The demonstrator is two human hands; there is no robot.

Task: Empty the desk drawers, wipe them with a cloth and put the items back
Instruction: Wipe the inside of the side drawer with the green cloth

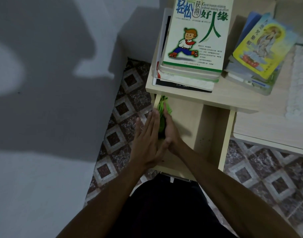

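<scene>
A pale wooden drawer (pixel 226 141) stands pulled out under the desk's left corner, with nothing lying in it but a cloth. A green cloth (pixel 162 109) lies against the drawer's left wall. My left hand (pixel 147 143) lies flat with straight fingers along the outside of that wall. My right hand (pixel 171 131) is inside the drawer and presses the cloth against the wall's inner face. Whether its fingers curl round the cloth is not visible.
On the desk top (pixel 233 93) sits a stack of books (pixel 195 40) at the left corner and a second, tilted stack of books (pixel 260 54) to its right. A white lace cloth (pixel 300 79) lies at the far right. A grey wall rises left; patterned floor tiles (pixel 123 107) lie below.
</scene>
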